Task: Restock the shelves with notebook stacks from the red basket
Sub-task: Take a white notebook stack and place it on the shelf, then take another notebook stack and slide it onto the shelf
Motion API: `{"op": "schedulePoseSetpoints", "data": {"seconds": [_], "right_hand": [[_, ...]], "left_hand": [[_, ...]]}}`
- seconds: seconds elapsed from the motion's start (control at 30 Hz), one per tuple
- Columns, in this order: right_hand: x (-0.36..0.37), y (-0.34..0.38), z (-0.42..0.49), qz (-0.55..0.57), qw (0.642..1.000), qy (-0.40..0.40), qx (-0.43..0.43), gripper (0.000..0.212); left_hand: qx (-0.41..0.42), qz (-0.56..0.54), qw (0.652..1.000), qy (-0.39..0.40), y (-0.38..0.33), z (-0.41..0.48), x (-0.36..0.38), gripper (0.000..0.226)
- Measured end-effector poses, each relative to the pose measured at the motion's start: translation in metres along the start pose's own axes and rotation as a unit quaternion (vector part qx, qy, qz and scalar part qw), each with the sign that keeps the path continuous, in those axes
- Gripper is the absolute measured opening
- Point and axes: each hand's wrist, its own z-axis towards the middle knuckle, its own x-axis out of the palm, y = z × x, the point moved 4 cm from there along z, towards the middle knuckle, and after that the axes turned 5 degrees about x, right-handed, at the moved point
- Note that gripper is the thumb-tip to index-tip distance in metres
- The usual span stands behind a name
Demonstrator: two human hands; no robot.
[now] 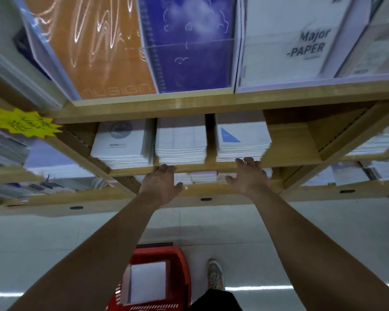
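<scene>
1. The left hand [161, 182] reaches to the front lip of the wooden shelf [200, 166]. Its fingers are loosely bent, the tips at the lip, and it holds nothing.
2. The right hand [247, 176] is stretched out beside it, well apart, fingers spread and empty. Its fingertips are just in front of the stack with the blue triangle [243, 140].
3. Just beyond the left fingertips sits the plain white stack [181, 142]; further to that hand's left lies the stack with the round dark emblem [121, 142].
4. Between the two hands, one level lower, more notebooks [198, 177] show on the shelf beneath.
5. Far back from both hands, under the left forearm, the red basket [182, 265] stands on the floor — a white notebook stack [147, 281] lies inside it.
6. A shoe [215, 274] stands just to the basket's right.
7. Above the hands, displayed covers face out — orange [99, 52], blue [189, 41] and white "Major PAPER" [301, 41].
</scene>
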Motion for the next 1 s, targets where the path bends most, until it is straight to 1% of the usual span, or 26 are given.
{"op": "schedulePoseSetpoints", "data": {"seconds": [0.13, 0.17, 0.2, 0.23, 0.3, 0.47, 0.53, 0.6, 0.73, 0.83, 0.93, 1.0], "right_hand": [[0.021, 0.054, -0.049, 0.016, 1.0, 0.001, -0.018, 0.062], [0.027, 0.067, -0.062, 0.027, 0.999, 0.001, -0.021, 0.063], [0.034, 0.08, -0.076, 0.034, 0.999, 0.003, -0.021, 0.069], [0.042, 0.093, -0.089, 0.035, 0.999, 0.007, -0.017, 0.076], [0.061, 0.119, -0.117, 0.025, 1.0, 0.015, -0.004, 0.08], [0.119, 0.183, -0.182, -0.015, 1.0, 0.014, 0.016, 0.074], [0.14, 0.204, -0.207, -0.017, 1.0, 0.017, 0.02, 0.072], [0.158, 0.222, -0.23, -0.011, 0.999, 0.03, 0.021, 0.073], [0.196, 0.242, -0.264, -0.01, 0.999, 0.052, 0.011, 0.076], [0.232, 0.247, -0.274, -0.008, 0.998, 0.068, 0.001, 0.077], [0.279, 0.246, -0.272, -0.021, 0.995, 0.095, -0.015, 0.075], [0.317, 0.243, -0.264, -0.026, 0.993, 0.112, -0.026, 0.068]], "left_hand": [[-0.009, 0.005, 1.0, -0.008, 0.052, -0.046, 0.01, 0.058], [-0.008, 0.007, 1.0, -0.009, 0.066, -0.057, 0.013, 0.058], [-0.007, 0.007, 1.0, -0.003, 0.082, -0.069, 0.018, 0.06], [-0.006, 0.005, 1.0, 0.009, 0.097, -0.08, 0.023, 0.061], [0.001, -0.005, 1.0, 0.023, 0.132, -0.103, 0.036, 0.06], [0.019, -0.008, 1.0, 0.016, 0.21, -0.168, 0.066, 0.063], [0.025, -0.024, 0.999, 0.02, 0.234, -0.196, 0.076, 0.067], [0.02, -0.037, 0.999, 0.029, 0.255, -0.223, 0.084, 0.064], [0.008, -0.051, 0.996, 0.069, 0.285, -0.265, 0.119, 0.069], [-0.018, -0.064, 0.993, 0.097, 0.298, -0.283, 0.158, 0.072], [-0.043, -0.096, 0.99, 0.098, 0.308, -0.293, 0.205, 0.063], [-0.062, -0.11, 0.988, 0.088, 0.317, -0.296, 0.244, 0.059]]}}
